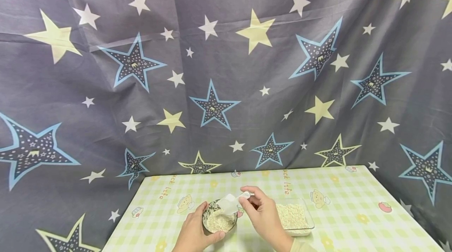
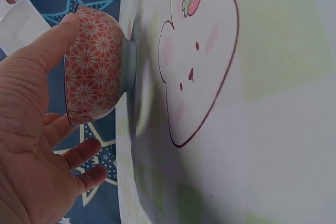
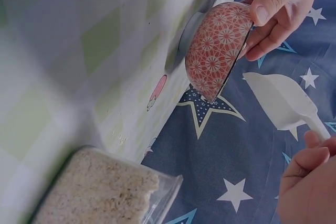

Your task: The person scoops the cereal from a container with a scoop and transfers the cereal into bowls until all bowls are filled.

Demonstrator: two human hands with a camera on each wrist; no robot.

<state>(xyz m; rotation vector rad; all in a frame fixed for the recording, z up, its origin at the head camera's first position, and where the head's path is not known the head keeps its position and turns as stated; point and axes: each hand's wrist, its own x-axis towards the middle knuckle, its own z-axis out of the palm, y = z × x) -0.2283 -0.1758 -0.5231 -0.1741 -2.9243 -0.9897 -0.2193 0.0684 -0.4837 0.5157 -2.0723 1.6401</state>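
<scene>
A bowl point(image 2: 94, 66) with a red flower pattern outside stands upright on the table; oat flakes point(image 1: 219, 220) lie inside it. My left hand point(image 1: 197, 226) holds it by the side, thumb at the rim, while two other fingers stick out loosely in the left wrist view. With its fingertips my right hand point(image 1: 261, 212) pinches the handle of a white scoop point(image 3: 281, 100). The scoop is tilted over the bowl, apart from its rim in the right wrist view. Whether any flakes remain in the scoop, I cannot tell.
To the right of the bowl sits a clear rectangular container point(image 1: 308, 220) of oat flakes, beside my right wrist. A green checked cloth with cartoon prints covers the table point(image 1: 353, 197). Behind its back edge hangs a dark curtain point(image 1: 226, 67) with stars.
</scene>
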